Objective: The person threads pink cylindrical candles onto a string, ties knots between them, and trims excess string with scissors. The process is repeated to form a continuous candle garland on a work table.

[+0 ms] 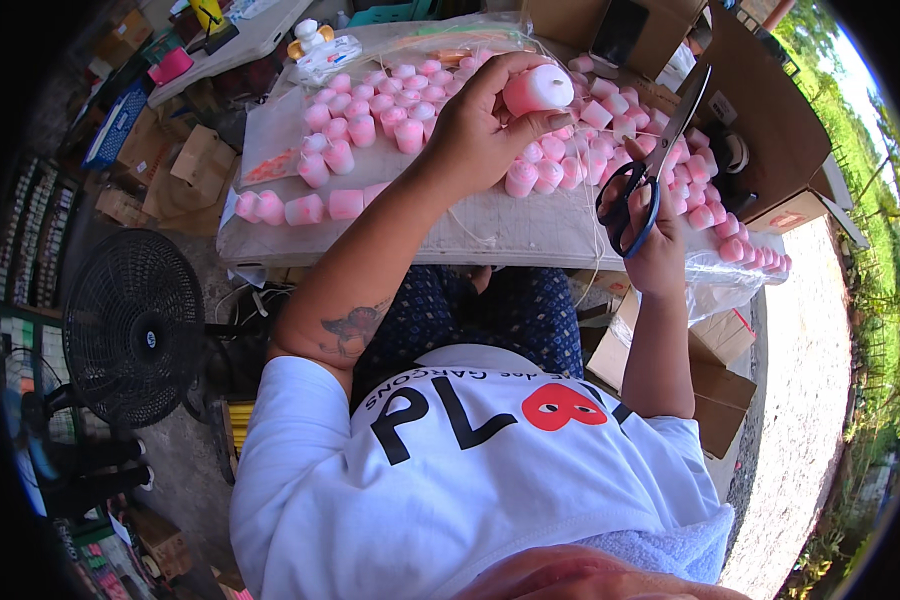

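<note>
My left hand (490, 125) is raised over the table, its fingers closed round a pink and white candle (538, 89). The candle is tilted so that its pale end with a short wick shows. To the right, my right hand (652, 235) has its fingers through the dark blue handles of a pair of scissors (660, 155). The blades point up and away to the right, apart from the candle. Behind and below both hands, many pink candles (410, 135) stand in rows on the table, and others lie on their sides at the right.
The candles are on a pale table (420, 235). An open cardboard box (765, 130) stands at its right end. A small white and gold figure (310, 38) is at the far left corner. On the floor to the left is a black fan (135, 325).
</note>
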{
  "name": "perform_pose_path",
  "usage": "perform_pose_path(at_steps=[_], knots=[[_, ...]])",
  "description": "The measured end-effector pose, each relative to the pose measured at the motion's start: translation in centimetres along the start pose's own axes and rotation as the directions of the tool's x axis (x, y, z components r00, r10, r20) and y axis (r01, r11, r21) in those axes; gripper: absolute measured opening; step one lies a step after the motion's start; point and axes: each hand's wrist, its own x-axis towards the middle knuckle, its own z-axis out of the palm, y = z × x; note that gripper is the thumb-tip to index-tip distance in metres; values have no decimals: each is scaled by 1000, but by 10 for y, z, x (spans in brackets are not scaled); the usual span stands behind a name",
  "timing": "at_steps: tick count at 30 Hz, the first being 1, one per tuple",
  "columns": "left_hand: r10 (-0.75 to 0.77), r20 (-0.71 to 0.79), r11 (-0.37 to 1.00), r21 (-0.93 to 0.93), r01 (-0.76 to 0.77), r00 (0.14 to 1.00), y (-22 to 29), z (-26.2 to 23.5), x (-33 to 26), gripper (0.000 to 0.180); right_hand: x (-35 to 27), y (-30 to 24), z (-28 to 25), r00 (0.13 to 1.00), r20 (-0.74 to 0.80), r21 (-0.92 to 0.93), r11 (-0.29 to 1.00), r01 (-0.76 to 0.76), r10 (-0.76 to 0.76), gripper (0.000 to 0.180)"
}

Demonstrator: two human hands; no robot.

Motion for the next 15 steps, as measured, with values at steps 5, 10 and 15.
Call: perform_pose_path(at_steps=[5,10,15], knots=[[-90,11,989,117,89,996,-19,-6,-43,47,-11,-6,0,996,13,-67,994,91,-90,54],[-88,31,990,112,84,996,-23,-2,-72,52,-8,-73,21,803,-105,-74,810,582,-587,53],[-11,40,950,313,-2,999,-11,4,-70,53,-2,-15,46,919,103,-224,891,395,-381,55]])
